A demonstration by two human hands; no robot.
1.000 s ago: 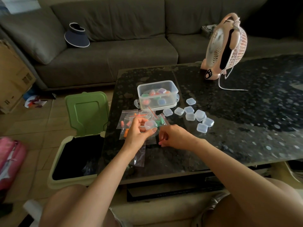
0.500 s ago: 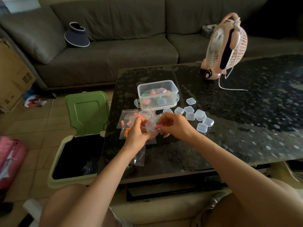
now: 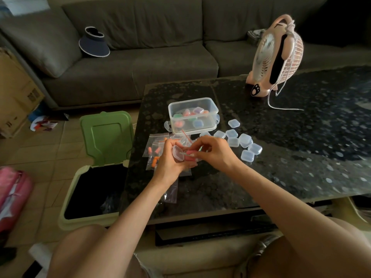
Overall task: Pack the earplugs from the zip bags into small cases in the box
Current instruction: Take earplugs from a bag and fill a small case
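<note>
Whether anything already lies inside the small clear case is hard to make out. The left hand curls round it above the tabletop, and the right hand pinches a pink earplug against it. The hands hide part of the zip bags. Just behind stands the clear box. Empty cases lie to its right, and a pink fan stands farther back.

We hold an open small case in our left hand. Our right hand pinches a pink earplug right beside it.
</note>
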